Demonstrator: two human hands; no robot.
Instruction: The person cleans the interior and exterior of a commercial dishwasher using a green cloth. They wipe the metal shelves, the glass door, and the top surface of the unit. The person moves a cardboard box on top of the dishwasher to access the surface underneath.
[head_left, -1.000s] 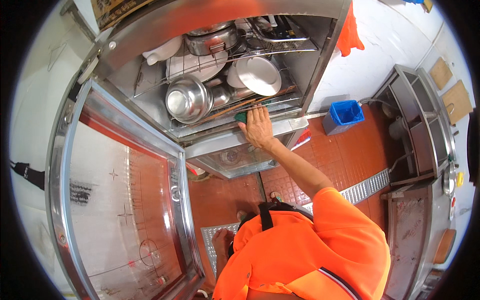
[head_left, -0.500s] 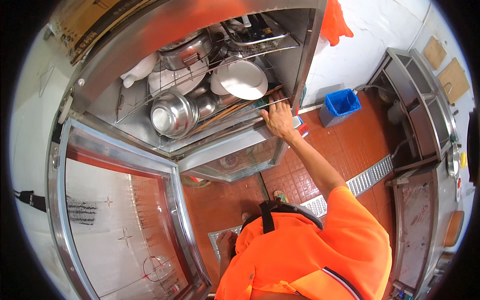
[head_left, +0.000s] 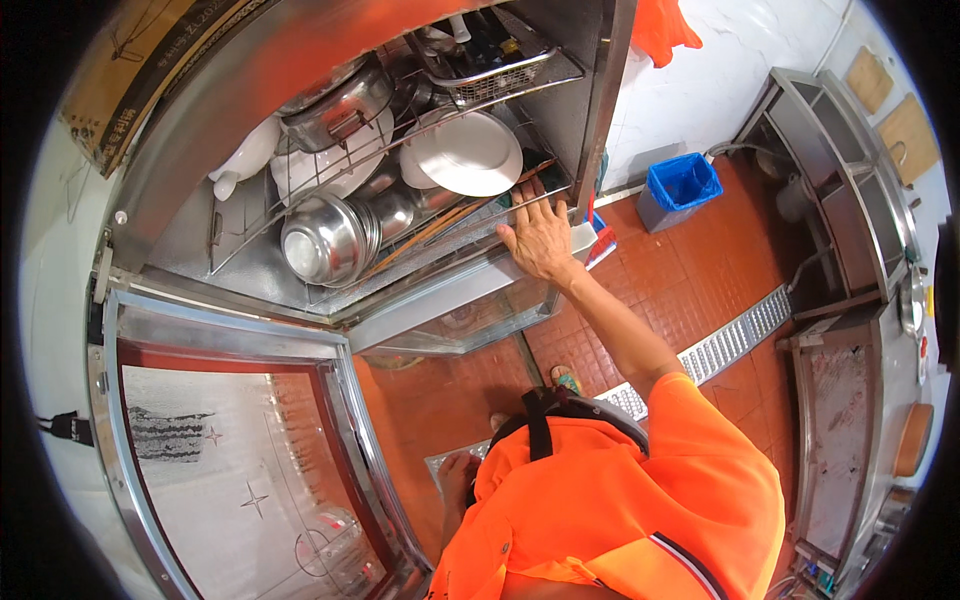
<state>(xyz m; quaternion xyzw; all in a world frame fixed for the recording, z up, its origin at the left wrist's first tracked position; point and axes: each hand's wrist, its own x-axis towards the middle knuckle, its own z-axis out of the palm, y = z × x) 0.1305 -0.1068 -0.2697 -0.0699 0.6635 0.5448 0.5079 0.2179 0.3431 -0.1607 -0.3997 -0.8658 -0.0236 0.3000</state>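
Observation:
My right hand reaches to the lower right corner of an open metal cabinet. Its fingers are stretched out over the front edge of the wire rack, and nothing shows gripped in them. Dark green material lies by the fingertips, partly hidden. Long thin wooden sticks run along the shelf front to the hand's left. Behind them sit white oval plates and stacked steel bowls. My left hand hangs low beside my body, its fingers mostly hidden.
A steel pot and a wire basket of utensils stand deeper in the cabinet. One glass door hangs open at left, another below the shelf. A blue-lined bin stands right; a steel counter lines that side.
The view has shifted slightly, so the cabinet appears farther left. My right hand stays at the same shelf corner, fingers still stretched out.

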